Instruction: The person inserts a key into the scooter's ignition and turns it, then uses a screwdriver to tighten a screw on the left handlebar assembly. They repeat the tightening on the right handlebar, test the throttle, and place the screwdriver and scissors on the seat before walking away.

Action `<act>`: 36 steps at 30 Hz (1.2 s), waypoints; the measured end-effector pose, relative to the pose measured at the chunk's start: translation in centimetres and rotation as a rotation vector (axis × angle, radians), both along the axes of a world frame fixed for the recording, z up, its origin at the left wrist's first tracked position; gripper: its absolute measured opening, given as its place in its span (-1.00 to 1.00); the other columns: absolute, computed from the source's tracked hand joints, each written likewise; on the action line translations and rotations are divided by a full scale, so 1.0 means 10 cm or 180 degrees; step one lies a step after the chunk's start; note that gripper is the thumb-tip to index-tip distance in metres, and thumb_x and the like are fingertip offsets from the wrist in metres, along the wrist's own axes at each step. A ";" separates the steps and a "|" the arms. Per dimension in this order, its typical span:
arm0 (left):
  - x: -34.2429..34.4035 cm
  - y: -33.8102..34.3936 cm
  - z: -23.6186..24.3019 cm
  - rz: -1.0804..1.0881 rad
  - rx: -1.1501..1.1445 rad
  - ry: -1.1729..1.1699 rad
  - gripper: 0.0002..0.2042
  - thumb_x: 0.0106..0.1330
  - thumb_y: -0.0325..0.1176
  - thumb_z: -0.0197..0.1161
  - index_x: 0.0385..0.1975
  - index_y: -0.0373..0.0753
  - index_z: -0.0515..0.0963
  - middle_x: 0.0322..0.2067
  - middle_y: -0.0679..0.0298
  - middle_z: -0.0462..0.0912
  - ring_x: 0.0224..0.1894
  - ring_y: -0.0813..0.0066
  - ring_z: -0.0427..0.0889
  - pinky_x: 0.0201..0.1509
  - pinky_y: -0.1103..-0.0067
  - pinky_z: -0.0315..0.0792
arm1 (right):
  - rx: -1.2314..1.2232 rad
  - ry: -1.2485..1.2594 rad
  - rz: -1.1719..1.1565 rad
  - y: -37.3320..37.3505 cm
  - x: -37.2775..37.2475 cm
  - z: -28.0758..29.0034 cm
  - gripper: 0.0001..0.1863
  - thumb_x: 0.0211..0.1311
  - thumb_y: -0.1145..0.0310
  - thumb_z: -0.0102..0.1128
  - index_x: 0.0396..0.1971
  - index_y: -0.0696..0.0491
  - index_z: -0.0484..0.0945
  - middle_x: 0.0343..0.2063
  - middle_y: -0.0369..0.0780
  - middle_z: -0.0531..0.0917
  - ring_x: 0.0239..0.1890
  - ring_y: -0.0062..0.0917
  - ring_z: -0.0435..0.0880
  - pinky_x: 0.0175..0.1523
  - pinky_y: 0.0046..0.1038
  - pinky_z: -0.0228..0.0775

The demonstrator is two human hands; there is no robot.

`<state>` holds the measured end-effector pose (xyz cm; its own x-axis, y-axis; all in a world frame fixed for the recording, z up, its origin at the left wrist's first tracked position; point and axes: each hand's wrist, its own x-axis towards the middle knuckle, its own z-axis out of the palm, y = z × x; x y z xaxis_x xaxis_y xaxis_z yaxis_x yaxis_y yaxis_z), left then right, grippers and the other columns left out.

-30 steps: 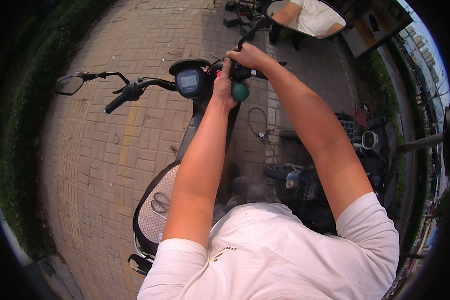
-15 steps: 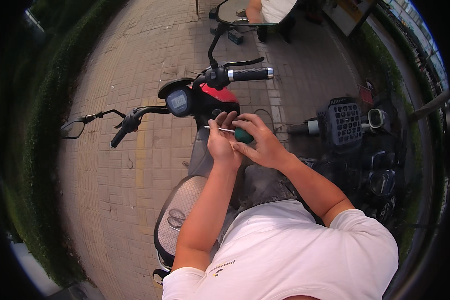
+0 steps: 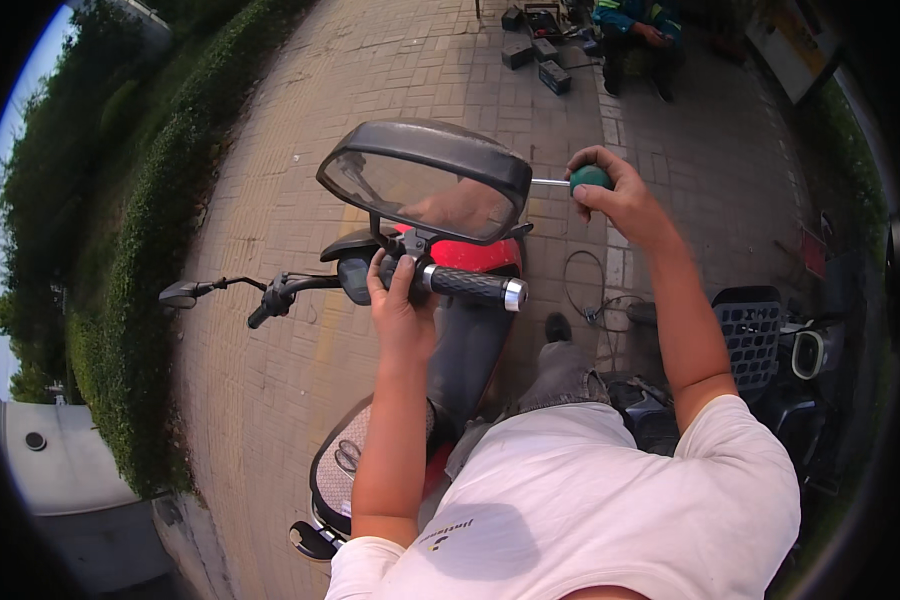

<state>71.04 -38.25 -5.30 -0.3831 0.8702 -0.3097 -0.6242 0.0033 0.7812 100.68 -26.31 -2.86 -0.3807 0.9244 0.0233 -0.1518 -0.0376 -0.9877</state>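
Scissors [image 3: 348,457] on patterned scooter seat [image 3: 332,492] near left, left hand [image 3: 404,312] at inner end of black handlebar grip [image 3: 473,286], closure unclear, right hand [image 3: 625,200] clamped on green-handled screwdriver [image 3: 592,179], shaft toward mirror [image 3: 425,185] at left, dark boxes [image 3: 554,77], person in blue [image 3: 635,22] far right.

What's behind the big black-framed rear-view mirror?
Glossy red scooter bodywork and tan brick paving show past the mirror. The right hand holds a green, round-handled screwdriver; its tip, and whatever the mirror covers, cannot be seen.
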 end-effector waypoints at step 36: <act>0.40 0.15 0.23 0.1398 -0.1574 0.1314 -0.32 -0.02 -0.33 0.49 0.15 -0.25 0.32 -0.13 0.10 0.55 -0.20 0.26 0.70 -0.10 0.33 0.71 | -0.0226 0.1063 0.3360 1.28 -1.92 -0.90 -0.59 0.09 0.37 0.30 -0.04 0.15 0.49 -0.18 -0.14 0.59 -0.08 -0.42 0.59 0.07 -0.38 0.45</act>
<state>75.06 -36.72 -3.00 -0.8293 0.4101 -0.3795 -0.3078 0.2316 0.9228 81.45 -13.53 -11.88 -0.9623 0.1429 0.2314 -0.2683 -0.3598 -0.8936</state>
